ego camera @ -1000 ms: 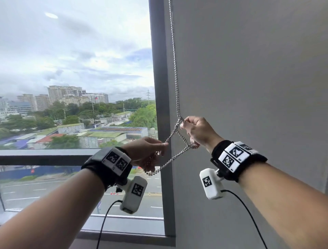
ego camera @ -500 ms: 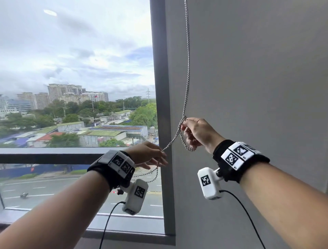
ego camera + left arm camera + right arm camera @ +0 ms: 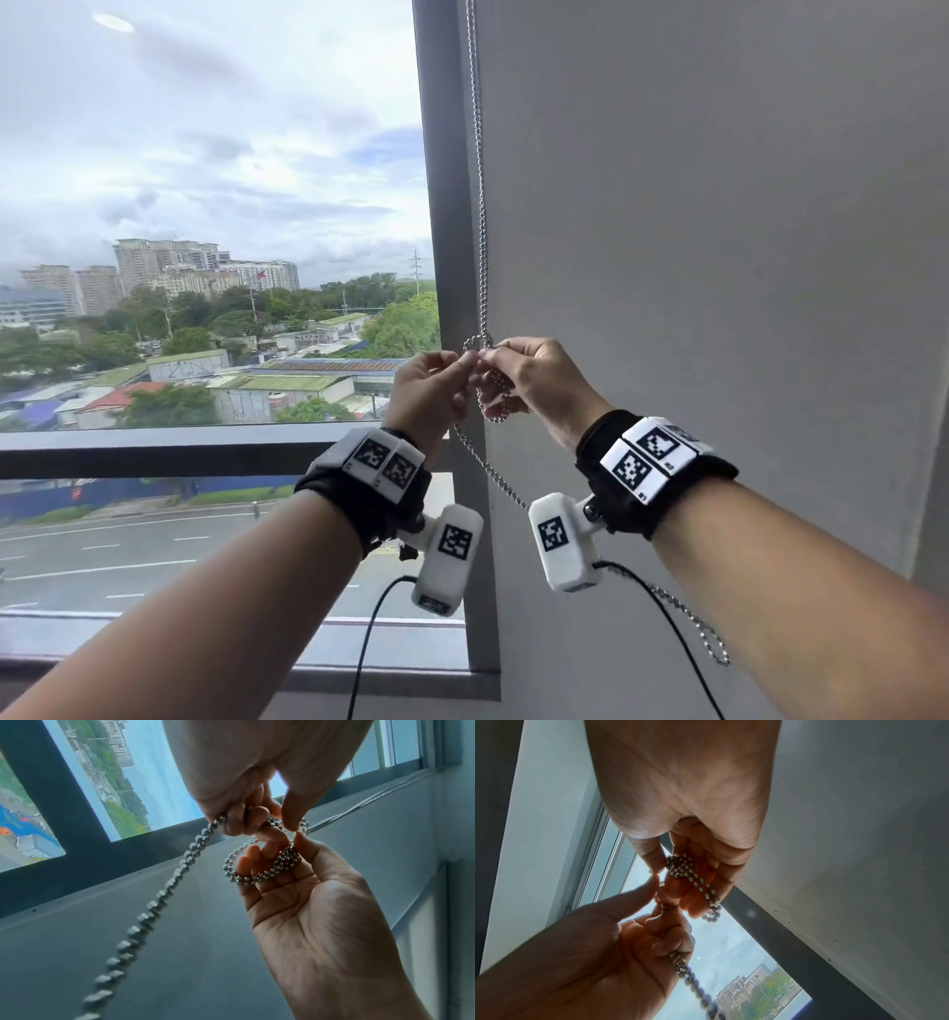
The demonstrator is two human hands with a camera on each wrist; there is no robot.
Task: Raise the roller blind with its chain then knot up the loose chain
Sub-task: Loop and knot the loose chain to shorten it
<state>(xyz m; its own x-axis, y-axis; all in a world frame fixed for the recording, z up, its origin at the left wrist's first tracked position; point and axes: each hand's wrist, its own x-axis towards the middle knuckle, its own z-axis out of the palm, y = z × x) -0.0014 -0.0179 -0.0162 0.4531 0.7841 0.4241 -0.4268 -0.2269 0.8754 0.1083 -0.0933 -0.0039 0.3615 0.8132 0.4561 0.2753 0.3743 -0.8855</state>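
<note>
The metal bead chain hangs down the window frame's right edge to my two hands, which meet at chest height. My left hand pinches the chain beside a small loop, and its curled fingers also grip the loose length. My right hand has a few turns of chain wound round its curled fingers, bunched into a knot-like cluster. The loose tail runs down to the right, under my right forearm. No blind covers the window glass.
The dark window frame post stands just behind the hands, with a plain grey wall to its right. A horizontal frame bar crosses the glass at wrist height. Black camera cables hang from both wrists.
My left hand has risen to the right and now meets the right hand at the chain. The wide triangle of chain between them has shrunk to a small loop at the fingertips.
</note>
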